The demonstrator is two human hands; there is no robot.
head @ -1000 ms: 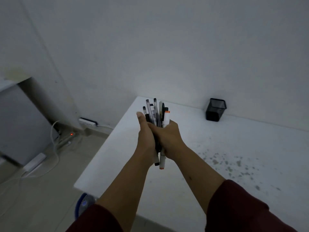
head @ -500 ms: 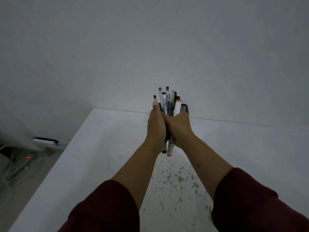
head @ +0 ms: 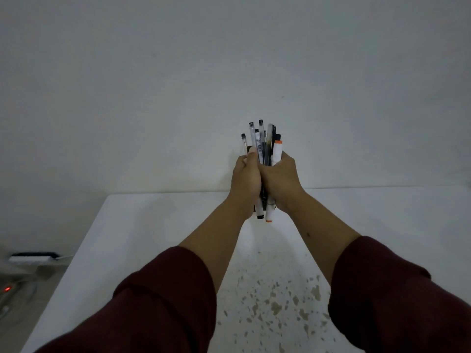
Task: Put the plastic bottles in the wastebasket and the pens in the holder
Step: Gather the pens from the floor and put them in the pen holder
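Observation:
A bundle of several pens [head: 263,146] stands upright, clasped between both hands above the far edge of the white table [head: 142,238]. My left hand [head: 246,182] wraps the left side of the bundle and my right hand [head: 281,182] wraps the right side. One white marker with orange ends sits on the right of the bundle; the pens' lower tips poke out below my hands. The black mesh holder is hidden behind my hands. No plastic bottle and no wastebasket are in view.
The white wall rises right behind the table. Brownish stains [head: 277,304] speckle the table's near middle. On the floor at the left lie a white power strip [head: 33,258] and a device with a red light [head: 7,289].
The view has swung right and my clasped hands have moved forward with the pens toward the wall. The black holder, visible one second ago, is now covered by my hands.

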